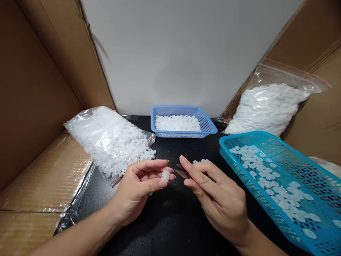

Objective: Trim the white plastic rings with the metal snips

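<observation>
Teal basket (266, 205) cut off at right edge. Pointed tool (183, 173) partly hidden by right fingers (198, 174).

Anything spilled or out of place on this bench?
Mildly: loose white rings lie on the black tabletop beyond the right hand, and more cluster by the mouth of the bag at picture left. Odd because they're uncontained; possibly spilled, possibly set out.

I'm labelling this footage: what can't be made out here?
Head view:
Pointed tool: rear end hidden by right hand.
Ribbed item in left hand: one piece or several, too small to tell.
Turquoise basket: cut off by picture's right edge.
Left bag: pieces too small, crowded to count.
</observation>
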The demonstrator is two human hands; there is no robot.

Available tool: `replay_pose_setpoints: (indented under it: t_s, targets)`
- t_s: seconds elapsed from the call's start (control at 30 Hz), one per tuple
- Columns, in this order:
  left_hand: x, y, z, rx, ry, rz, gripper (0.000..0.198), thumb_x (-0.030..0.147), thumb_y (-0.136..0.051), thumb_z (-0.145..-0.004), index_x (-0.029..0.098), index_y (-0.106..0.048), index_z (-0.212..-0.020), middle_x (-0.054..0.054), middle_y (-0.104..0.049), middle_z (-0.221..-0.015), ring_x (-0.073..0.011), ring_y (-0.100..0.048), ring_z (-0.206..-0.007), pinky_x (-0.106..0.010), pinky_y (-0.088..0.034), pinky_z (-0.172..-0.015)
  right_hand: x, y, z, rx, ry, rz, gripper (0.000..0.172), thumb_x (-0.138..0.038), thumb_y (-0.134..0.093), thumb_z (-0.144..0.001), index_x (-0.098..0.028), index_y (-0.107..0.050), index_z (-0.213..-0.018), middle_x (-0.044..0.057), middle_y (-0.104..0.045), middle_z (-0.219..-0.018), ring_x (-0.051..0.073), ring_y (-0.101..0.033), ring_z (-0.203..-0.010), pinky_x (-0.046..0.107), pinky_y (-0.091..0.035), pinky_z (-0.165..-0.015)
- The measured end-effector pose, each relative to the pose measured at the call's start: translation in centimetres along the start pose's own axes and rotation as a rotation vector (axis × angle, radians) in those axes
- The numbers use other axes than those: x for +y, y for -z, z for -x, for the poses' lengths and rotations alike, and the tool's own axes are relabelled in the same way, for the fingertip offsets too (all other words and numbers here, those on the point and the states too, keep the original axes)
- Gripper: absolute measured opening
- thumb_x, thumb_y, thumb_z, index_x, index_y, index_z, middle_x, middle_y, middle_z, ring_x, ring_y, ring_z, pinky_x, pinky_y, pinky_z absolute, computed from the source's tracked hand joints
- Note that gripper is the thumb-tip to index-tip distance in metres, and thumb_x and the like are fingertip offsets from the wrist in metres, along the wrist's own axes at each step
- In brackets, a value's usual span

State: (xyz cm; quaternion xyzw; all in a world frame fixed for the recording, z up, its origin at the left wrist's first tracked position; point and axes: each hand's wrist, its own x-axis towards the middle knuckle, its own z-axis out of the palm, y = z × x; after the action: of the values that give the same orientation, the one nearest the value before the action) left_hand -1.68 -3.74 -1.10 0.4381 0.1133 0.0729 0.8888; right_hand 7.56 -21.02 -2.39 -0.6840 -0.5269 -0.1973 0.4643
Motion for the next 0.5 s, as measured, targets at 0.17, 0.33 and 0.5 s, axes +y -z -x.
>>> replay_pose_setpoints:
  t_s: [0.17,0.33,0.5]
  targets:
    - [-0.23,-0.31,0.42,0.07,0.03,0.016,0.026,0.019,-0.097,-0.063,0.021,-0.086,-0.086,-0.003,-0.084,-0.08,-0.01,-0.079,-0.074,-0.011,-0.059,-0.075,-0.31,-0.04,0.22,-0.039,0.08,0.14,0.065,-0.003,-0.058,-0.099,-0.025,-0.042,-0.158,0.005,-0.069,-0.084,0.014,-0.067,-0.072,0.024,-0.053,-0.063]
    - [-0.24,-0.46,0.58,0.109,0.018,0.034,0.023,0.018,-0.098,-0.062,0.021,-0.085,-0.081,-0.002,-0.084,-0.079,-0.0088,-0.078,-0.073,-0.01,-0.058,-0.074,-0.47,-0.15,0.4,-0.069,0.09,0.196,0.06,-0.005,-0.059,-0.1,-0.022,-0.047,-0.156,0.005,-0.072,-0.084,0.014,-0.068,-0.072,0.024,-0.054,-0.063]
    - [-0.4,-0.41,0.76,0.149,0.007,0.018,0.024,0.018,-0.099,-0.059,0.02,-0.084,-0.079,-0.002,-0.083,-0.077,-0.0084,-0.076,-0.071,-0.011,-0.058,-0.072,-0.51,-0.26,0.24,-0.073,0.091,0.205,0.05,-0.007,-0.058,-0.101,-0.018,-0.056,-0.149,0.005,-0.071,-0.083,0.014,-0.068,-0.07,0.024,-0.053,-0.062]
